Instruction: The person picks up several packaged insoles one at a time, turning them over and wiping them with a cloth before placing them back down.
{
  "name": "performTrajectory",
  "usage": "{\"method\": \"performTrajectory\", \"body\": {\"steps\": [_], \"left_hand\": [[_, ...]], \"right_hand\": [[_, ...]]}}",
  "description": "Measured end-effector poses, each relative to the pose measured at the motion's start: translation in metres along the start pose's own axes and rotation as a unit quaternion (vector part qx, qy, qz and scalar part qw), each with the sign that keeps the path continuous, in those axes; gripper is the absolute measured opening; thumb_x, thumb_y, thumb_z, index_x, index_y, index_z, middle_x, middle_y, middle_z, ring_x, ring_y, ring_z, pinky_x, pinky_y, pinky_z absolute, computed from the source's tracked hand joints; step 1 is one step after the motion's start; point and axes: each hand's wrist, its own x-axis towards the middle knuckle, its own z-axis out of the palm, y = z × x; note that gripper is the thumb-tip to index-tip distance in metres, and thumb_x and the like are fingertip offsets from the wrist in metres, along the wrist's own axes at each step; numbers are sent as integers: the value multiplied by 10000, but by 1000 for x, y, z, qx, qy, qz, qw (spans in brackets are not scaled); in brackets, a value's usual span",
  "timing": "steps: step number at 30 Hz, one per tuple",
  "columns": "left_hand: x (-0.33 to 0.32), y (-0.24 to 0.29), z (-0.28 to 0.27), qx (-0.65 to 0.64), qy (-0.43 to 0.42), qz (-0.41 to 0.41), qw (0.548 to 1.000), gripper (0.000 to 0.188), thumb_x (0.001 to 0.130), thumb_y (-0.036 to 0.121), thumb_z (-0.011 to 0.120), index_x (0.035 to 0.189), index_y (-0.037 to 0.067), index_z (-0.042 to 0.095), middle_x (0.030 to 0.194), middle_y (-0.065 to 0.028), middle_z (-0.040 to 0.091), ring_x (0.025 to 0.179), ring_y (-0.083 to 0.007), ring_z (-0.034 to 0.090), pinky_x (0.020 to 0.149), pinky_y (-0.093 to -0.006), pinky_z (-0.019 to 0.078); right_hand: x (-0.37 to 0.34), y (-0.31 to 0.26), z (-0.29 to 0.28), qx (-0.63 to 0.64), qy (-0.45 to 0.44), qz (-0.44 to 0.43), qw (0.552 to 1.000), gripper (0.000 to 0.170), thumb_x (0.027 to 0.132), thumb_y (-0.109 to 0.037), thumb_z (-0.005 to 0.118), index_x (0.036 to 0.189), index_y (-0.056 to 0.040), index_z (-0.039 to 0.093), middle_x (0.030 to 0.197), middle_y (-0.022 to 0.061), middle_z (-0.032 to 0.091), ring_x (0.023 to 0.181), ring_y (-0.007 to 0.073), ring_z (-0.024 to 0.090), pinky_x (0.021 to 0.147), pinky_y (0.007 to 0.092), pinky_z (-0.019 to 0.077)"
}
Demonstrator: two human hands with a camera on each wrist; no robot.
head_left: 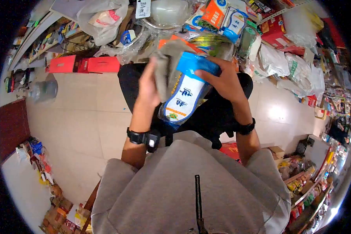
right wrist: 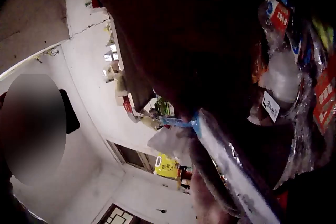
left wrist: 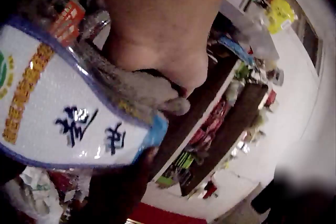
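Observation:
A white insole with blue edging and dark characters hangs in its clear packet over the person's lap. The right hand pinches the packet by its blue top, thumb across the front. Just left of it, the left hand grips a grey, soft, flat piece, blurred in the head view; its exact kind I cannot tell. The left wrist view shows this grey piece lying behind the white insole. In the right wrist view the insole packet appears edge-on beside the dark hand.
Ahead of the knees lies a pile of packaged goods, with orange and blue insole packs and a clear plastic bowl-like thing. A red box stands at left. White plastic bags and crowded shelves line the right.

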Motion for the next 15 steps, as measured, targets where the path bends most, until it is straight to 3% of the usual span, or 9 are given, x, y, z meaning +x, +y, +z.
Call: {"method": "performTrajectory", "body": {"steps": [2,3,5,8,10,12,15], "left_hand": [[-8,-6,31,216,40,23,975,415,955,322,566,1236,19,524,1125,-92,616,1008,-151,591,874,-305,471],[-6,-11,32,217,41,21,975,415,955,322,566,1236,19,524,1125,-92,616,1008,-151,591,874,-305,471],[-1,-19,30,347,-27,126,929,354,939,261,614,1163,-8,557,1000,-66,643,892,-99,596,791,-263,479],[-2,-19,24,380,-42,102,918,313,924,236,639,1098,-18,583,936,-51,649,827,-90,588,745,-251,482],[-9,-18,19,410,-54,78,907,308,921,232,643,1095,-15,588,937,-47,648,829,-86,584,744,-250,481],[-18,-17,13,441,-66,53,894,303,917,229,647,1091,-13,593,938,-42,647,831,-82,579,743,-248,481],[-32,-19,-3,427,-91,-5,900,319,909,204,658,1133,-11,583,956,-27,636,858,-82,569,772,-253,477]], "right_hand": [[7,5,10,-26,14,5,1000,474,784,-324,768,1064,37,642,948,160,678,858,215,662,779,351,511],[10,8,12,-32,44,-23,998,463,791,-326,759,1052,38,643,926,168,678,838,229,665,765,354,511],[13,11,14,-36,76,-47,995,452,797,-327,751,1040,39,644,904,175,679,818,242,668,752,358,511],[15,12,12,-29,92,-47,994,435,804,-328,743,1025,36,652,863,168,682,786,250,669,726,368,511],[17,12,12,-48,149,-31,987,427,801,-332,743,1008,32,658,873,171,689,771,257,671,711,380,510],[23,20,7,-10,133,-1,991,430,800,-340,744,1010,27,664,891,188,692,794,258,676,726,376,515],[30,30,1,-19,183,-65,981,407,799,-302,749,1031,24,673,923,174,707,849,268,685,787,351,523]]}}
